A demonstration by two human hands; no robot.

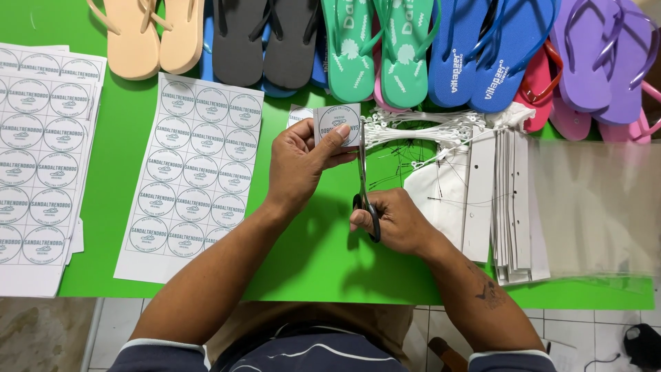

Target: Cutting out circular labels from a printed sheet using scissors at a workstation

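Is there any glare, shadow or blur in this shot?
Head view: sharp overall, evenly lit; soft shadows under the left hand and right hand on the green table; faint sheen on the clear plastic bags; slight wide-angle bending at the edges.

Place: a small workshop for tagging and packing sandals, worked by hand.
Bench: a bright green table over a pale tiled floor.
Stock: flip-flops lined up along the far edge in beige, grey, green, blue, red and purple, pair beside pair.
Labels: sheets of round printed stickers lie flat on the left, with a thicker stack beside them.
Fastenings: a bundle of white tag ties sits mid-table.
Packaging: white card strips with punched holes, and clear bags at the right.
Tool: scissors are cutting one sticker loose.
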